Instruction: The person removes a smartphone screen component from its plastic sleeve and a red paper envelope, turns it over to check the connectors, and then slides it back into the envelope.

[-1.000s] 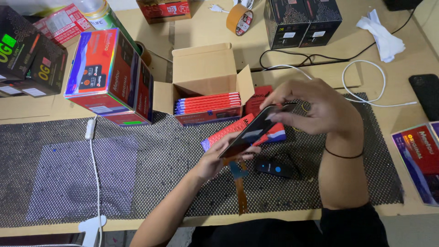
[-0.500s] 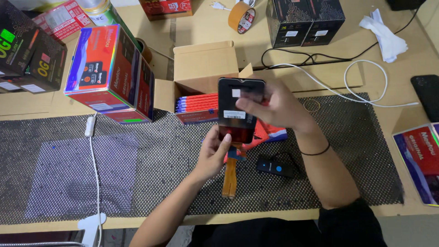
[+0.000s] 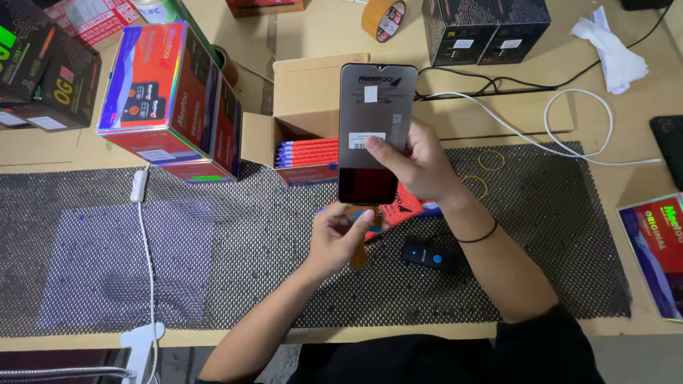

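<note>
My right hand (image 3: 416, 163) grips a dark phone screen panel (image 3: 373, 117) by its right edge and holds it upright, face toward me, above the mat. White stickers sit on the glass. An orange flex ribbon (image 3: 360, 252) hangs from the panel's lower end. My left hand (image 3: 340, 238) pinches that ribbon just under the panel. A flat red packet (image 3: 409, 203) lies on the mat behind my right wrist, mostly covered.
An open cardboard box (image 3: 313, 96) of red packets stands behind the panel. A red and blue carton (image 3: 174, 99) is to the left. A small black device (image 3: 429, 256) lies on the mesh mat (image 3: 213, 249). White cables (image 3: 569, 135), black boxes (image 3: 484, 28) and a tape roll (image 3: 384, 18) sit around.
The panel went from tilted low over the mat to upright and higher, facing me. My left hand shifted from the panel's lower end to the hanging ribbon.
</note>
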